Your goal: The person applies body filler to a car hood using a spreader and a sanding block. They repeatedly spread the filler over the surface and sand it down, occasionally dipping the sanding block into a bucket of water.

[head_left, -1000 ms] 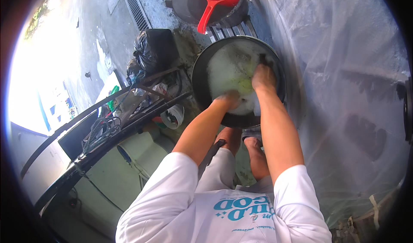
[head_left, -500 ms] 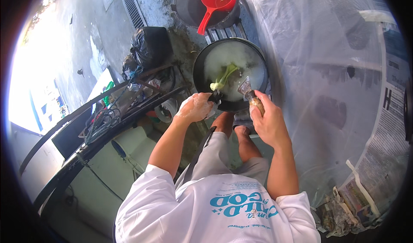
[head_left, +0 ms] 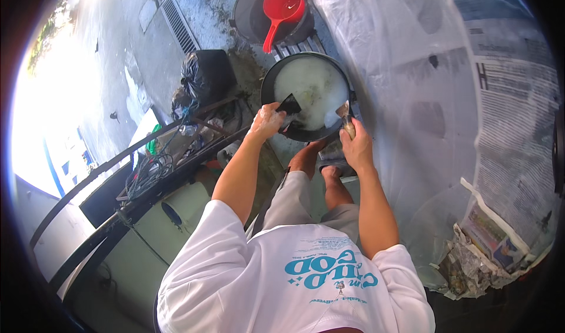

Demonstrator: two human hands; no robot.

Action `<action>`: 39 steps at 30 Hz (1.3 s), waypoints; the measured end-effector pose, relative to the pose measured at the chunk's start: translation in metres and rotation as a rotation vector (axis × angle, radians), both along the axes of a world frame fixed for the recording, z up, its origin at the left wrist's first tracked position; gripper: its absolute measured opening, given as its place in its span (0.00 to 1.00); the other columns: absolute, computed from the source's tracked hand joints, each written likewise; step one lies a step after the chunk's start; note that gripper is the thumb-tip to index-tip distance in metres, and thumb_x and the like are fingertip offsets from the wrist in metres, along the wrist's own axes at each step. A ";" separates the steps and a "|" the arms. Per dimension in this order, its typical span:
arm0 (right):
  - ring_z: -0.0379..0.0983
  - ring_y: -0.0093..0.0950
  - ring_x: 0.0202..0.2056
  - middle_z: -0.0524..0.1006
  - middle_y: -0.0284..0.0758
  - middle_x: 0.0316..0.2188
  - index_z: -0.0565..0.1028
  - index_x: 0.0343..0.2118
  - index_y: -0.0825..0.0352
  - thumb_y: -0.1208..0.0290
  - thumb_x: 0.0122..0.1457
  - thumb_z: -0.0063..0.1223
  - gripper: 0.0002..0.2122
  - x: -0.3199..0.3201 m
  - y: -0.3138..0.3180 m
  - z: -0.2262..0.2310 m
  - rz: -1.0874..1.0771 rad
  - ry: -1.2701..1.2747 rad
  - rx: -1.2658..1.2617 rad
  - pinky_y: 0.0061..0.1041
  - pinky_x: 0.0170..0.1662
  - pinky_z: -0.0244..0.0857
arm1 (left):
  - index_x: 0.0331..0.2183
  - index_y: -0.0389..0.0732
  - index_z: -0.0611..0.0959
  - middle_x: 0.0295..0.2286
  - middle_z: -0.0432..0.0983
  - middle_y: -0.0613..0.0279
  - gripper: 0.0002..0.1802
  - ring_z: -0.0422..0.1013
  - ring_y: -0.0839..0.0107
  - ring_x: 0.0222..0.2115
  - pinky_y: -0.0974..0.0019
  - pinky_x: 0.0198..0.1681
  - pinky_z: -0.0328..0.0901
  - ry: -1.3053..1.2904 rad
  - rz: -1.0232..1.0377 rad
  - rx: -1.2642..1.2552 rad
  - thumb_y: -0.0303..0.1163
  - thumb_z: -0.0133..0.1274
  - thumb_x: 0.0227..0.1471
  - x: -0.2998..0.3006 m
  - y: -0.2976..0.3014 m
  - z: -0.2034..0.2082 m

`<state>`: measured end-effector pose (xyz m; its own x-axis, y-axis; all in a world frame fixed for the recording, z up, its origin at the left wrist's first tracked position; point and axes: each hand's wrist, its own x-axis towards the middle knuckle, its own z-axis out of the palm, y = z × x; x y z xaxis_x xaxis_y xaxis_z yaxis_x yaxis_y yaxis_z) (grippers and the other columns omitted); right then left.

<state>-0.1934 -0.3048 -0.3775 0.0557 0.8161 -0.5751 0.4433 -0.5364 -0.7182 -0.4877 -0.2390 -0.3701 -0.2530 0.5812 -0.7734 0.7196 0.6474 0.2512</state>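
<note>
While both hand tools are held out of the sudsy water point(head_left: 309, 78), the soapy stage appears under way. The dark flat blade point(head_left: 288, 103) is gripped in the left hand point(head_left: 267, 121), tilted above the basin point(head_left: 268, 90) at about 8 o'clock of its rim. The scraper point(head_left: 346, 119) is positioned at about 4 o'clock, flared end upward; its handle is gripped in the right hand point(head_left: 358, 148), fingers wrapped around it.

White foam coats the left hand (foam on the right is not evident). Judged from this, soaping is begun; rinsing is not shown, and neither tool is set down. Whether either surface is clean cannot be told. A yellow-green tint shows in the cloudy water; its source is not identifiable.

Outward from the basin, slats point(head_left: 318, 43) show at 12 o'clock. The grey bucket point(head_left: 244, 21) stands at 11 o'clock with the red dipper point(head_left: 283, 3) at its mouth, out of hand. A black bag point(head_left: 206, 77) sits near 10 o'clock, tangled cord point(head_left: 148, 174) at 8 o'clock. Translucent plastic sheeting point(head_left: 400, 115) spans 3 o'clock, with newsprint point(head_left: 509, 115) beyond.
</note>
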 end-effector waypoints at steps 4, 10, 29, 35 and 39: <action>0.81 0.41 0.44 0.83 0.48 0.43 0.74 0.59 0.73 0.66 0.65 0.60 0.23 0.024 -0.016 0.022 -0.102 0.118 -0.074 0.38 0.50 0.72 | 0.62 0.35 0.78 0.46 0.84 0.41 0.31 0.82 0.50 0.47 0.53 0.50 0.74 -0.049 0.100 0.086 0.42 0.58 0.62 0.020 0.022 0.047; 0.80 0.48 0.44 0.82 0.51 0.44 0.73 0.59 0.74 0.61 0.65 0.60 0.25 0.037 -0.059 0.037 -0.241 0.161 -0.015 0.42 0.50 0.73 | 0.57 0.46 0.81 0.57 0.79 0.49 0.26 0.78 0.45 0.53 0.48 0.57 0.72 0.315 -0.547 -0.116 0.37 0.60 0.57 -0.031 0.002 -0.036; 0.75 0.25 0.33 0.78 0.36 0.34 0.70 0.54 0.70 0.66 0.67 0.57 0.18 0.094 -0.278 0.199 -0.731 0.048 0.128 0.29 0.39 0.71 | 0.42 0.32 0.79 0.36 0.78 0.59 0.11 0.78 0.68 0.42 0.60 0.48 0.76 -1.122 -0.320 0.254 0.28 0.61 0.62 0.252 0.013 0.273; 0.72 0.18 0.28 0.78 0.32 0.32 0.72 0.52 0.71 0.70 0.67 0.56 0.15 0.130 -0.301 0.258 -0.915 0.117 0.338 0.22 0.33 0.69 | 0.43 0.36 0.82 0.39 0.84 0.55 0.11 0.78 0.69 0.41 0.57 0.46 0.70 -1.703 -0.395 0.236 0.31 0.58 0.61 0.358 0.010 0.295; 0.71 0.19 0.28 0.77 0.32 0.30 0.73 0.52 0.71 0.68 0.70 0.55 0.14 0.169 -0.296 0.312 -0.996 -0.011 0.491 0.23 0.32 0.68 | 0.48 0.35 0.81 0.40 0.84 0.50 0.19 0.77 0.59 0.40 0.55 0.47 0.70 -1.239 -1.051 1.223 0.40 0.50 0.65 0.423 0.036 0.323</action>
<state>-0.0241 -0.6008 -0.0658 0.8164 0.5429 -0.1970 -0.0200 -0.3143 -0.9491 -0.0647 -0.2028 -0.0469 0.7108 0.3677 0.5996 -0.2385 -0.6760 0.6973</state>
